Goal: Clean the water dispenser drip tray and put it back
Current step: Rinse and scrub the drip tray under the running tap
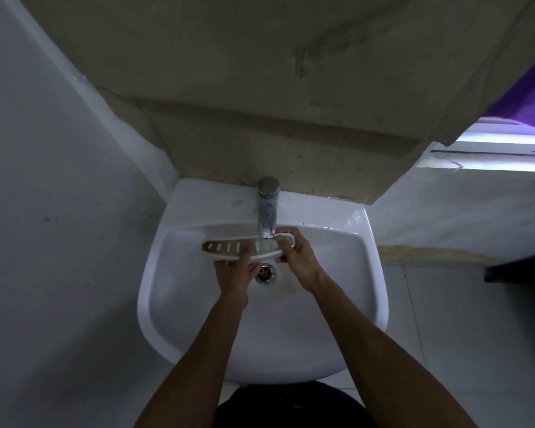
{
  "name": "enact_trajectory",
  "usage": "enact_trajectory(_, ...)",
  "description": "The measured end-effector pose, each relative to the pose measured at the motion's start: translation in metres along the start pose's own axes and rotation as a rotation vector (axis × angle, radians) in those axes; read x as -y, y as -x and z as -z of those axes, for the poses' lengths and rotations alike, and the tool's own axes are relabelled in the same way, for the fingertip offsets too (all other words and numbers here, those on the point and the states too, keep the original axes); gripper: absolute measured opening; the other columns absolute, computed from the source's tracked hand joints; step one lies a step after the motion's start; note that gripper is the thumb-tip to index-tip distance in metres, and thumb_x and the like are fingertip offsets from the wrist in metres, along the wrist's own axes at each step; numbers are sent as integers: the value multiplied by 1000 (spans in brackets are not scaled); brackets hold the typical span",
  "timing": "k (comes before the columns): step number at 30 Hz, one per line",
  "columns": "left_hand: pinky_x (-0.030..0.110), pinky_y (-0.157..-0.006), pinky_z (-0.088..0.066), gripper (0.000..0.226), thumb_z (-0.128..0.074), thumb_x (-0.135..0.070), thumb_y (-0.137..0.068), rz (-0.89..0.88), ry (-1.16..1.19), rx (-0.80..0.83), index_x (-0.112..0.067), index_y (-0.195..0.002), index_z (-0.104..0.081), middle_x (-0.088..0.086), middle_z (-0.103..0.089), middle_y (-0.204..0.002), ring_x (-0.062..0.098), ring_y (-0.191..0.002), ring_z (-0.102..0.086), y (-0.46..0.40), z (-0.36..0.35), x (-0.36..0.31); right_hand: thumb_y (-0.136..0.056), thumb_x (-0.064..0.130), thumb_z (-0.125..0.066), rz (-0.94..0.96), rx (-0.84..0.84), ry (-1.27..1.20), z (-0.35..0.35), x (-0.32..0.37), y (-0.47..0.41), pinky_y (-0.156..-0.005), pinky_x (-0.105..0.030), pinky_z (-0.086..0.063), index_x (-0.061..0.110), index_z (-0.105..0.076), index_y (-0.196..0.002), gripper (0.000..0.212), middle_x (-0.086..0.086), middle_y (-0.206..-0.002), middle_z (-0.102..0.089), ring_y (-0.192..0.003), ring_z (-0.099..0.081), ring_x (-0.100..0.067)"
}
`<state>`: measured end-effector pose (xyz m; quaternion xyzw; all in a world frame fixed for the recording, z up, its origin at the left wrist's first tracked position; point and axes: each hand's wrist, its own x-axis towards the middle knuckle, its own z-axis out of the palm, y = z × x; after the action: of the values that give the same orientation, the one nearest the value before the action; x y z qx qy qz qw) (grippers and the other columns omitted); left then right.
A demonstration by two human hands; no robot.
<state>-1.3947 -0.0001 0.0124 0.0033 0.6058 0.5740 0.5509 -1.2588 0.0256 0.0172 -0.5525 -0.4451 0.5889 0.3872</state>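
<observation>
The drip tray (226, 249) is a long curved white piece with a slotted metal-coloured top. It hangs level over the white sink (365, 242), right under the chrome tap (267, 208). My left hand (233, 274) grips the tray's middle from below, thumb on top. My right hand (300, 257) holds its right end, close to the tap's spout. The tray's right end is partly hidden by the tap and my fingers. I cannot tell whether water is running.
The sink's drain (263, 272) lies just below the tray, between my hands. A stained beige wall rises behind the tap. A pale wall stands at the left, and a dark ledge (519, 271) juts in at the right.
</observation>
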Motion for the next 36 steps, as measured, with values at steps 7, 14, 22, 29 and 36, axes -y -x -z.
enact_trajectory(7,27,-64,-59,47,-66,-21,-90,-47,28,93,2,-128,-52,17,-64,-121,27,-90,-71,1,-6,-2,-97,24,-62,-22,-106,-6,-8,8,-3,-68,-41,-63,14,-46,-117,27,-10,-107,-61,-87,-70,-24)
enact_trajectory(14,30,-59,-59,55,-58,-40,-93,-14,-60,56,2,-128,-52,25,-65,-115,33,-88,-72,-4,-8,-3,-92,18,-69,-79,-231,-229,-23,5,5,-69,-49,-63,11,-43,-120,39,-10,-106,-62,-87,-73,-27)
enact_trajectory(22,38,-61,-60,63,-81,-21,-76,-36,-210,78,8,-121,-48,29,-61,-119,37,-96,-69,-25,13,-8,-95,5,-61,-149,-183,-278,-11,-15,15,-79,-49,-61,14,-39,-124,38,-19,-121,-55,-107,-67,-35)
enact_trajectory(29,40,-60,-61,85,-71,-8,-84,-97,-340,133,-18,-144,-11,13,-50,-124,32,-96,-65,-21,15,-16,-94,-1,-57,-96,-179,-250,-7,-19,20,-72,-38,-61,10,-38,-122,35,-18,-118,-56,-98,-69,-27)
enact_trajectory(36,42,-51,-60,54,-83,-37,-68,-362,-859,129,-29,-102,-42,13,-65,-101,29,-71,-70,-33,32,-36,-96,2,-60,-50,-129,-251,-2,-21,21,-80,-50,-61,12,-41,-114,28,-11,-112,-60,-94,-70,-23)
